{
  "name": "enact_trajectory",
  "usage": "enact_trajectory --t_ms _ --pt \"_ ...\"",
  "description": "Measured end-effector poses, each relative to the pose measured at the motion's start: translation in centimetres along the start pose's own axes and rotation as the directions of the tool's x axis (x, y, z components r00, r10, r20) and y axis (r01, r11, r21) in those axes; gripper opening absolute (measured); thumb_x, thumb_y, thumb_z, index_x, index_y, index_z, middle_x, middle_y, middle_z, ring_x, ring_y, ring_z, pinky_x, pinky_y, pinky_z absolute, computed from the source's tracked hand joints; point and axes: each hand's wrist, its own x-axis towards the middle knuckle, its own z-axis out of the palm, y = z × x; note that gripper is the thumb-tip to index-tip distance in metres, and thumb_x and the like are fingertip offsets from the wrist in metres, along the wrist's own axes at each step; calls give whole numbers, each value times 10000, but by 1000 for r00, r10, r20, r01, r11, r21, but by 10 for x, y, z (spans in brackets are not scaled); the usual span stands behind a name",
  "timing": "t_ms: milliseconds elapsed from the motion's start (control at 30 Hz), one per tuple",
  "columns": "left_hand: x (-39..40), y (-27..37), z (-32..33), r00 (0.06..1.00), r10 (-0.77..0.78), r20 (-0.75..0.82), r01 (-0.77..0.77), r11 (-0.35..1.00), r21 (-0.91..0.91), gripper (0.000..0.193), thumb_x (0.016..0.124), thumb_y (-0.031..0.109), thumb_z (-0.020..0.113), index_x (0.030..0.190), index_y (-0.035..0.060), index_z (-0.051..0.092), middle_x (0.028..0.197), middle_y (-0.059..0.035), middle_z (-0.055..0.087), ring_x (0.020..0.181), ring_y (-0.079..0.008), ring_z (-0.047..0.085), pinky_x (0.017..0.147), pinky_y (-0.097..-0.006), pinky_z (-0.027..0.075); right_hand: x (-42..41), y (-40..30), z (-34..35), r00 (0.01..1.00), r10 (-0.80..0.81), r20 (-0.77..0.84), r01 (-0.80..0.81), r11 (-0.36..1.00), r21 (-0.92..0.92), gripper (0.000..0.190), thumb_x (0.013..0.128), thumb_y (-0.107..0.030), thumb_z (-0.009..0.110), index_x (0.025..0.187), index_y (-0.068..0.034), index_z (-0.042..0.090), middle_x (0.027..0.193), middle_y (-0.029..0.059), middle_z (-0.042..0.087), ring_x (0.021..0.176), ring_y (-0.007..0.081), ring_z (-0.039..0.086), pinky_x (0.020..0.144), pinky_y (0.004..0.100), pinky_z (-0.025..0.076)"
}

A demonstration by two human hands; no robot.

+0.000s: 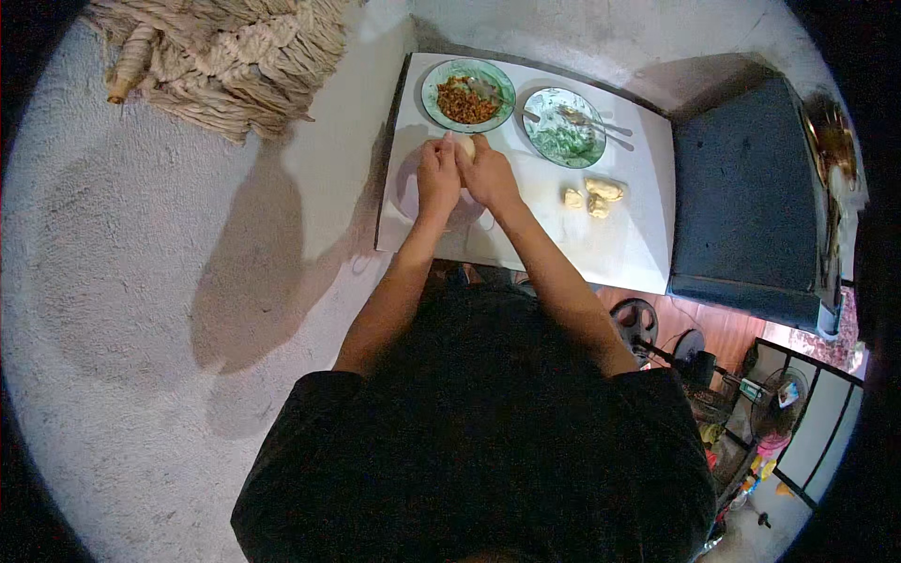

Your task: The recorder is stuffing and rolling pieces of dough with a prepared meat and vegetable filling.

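My left hand (pixel 438 174) and my right hand (pixel 487 172) meet over the white tabletop (pixel 521 239). Between their fingers they hold a small pale lump of dough (pixel 465 146), partly hidden. Just beyond the fingertips is a green-and-white plate (pixel 431 105) of brown crumbly filling (pixel 464 102), with a spoon resting in it. Beneath my hands shows a round, pale lilac dish-like shape (pixel 406 186), mostly covered. To the right, several dough pieces (pixel 604 188) lie on the tabletop, below a second patterned plate (pixel 570 144) that carries metal cutlery (pixel 595 123).
A rough plaster wall (pixel 127 281) runs along the left, with a knotted rope hanging (pixel 239 63) on it. A dark box-like appliance or cabinet (pixel 746 190) borders the table's right side. Behind, at lower right, stands a fan (pixel 774 405) among assorted items.
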Motion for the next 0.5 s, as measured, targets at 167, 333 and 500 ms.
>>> enact_trajectory --t_ms 167,333,500 --pt "24 -19 -15 988 -88 127 125 938 -323 465 1087 455 497 1144 12 625 1047 -148 698 973 -299 674 897 -406 511 10 2 -17 955 9 298 -212 724 657 479 1036 -430 635 1203 19 661 1009 151 753 829 262 744 738 373 587" --pt "16 -9 -28 903 66 425 376 358 -855 416 1079 446 549 1208 61 641 1134 -71 693 1031 -181 683 892 -350 550 -15 -36 -45 910 -89 406 -372 263 890 475 1047 -433 630 1261 -10 652 1049 61 732 906 139 694 785 297 562" --pt "-3 17 -18 987 58 151 -25 978 -209 447 1116 470 452 1248 72 607 1198 -81 649 1117 -181 632 954 -349 528 -4 -34 -48 969 -231 85 149 826 543 613 1049 -529 560 1386 -17 565 1029 174 739 969 235 735 800 389 584"
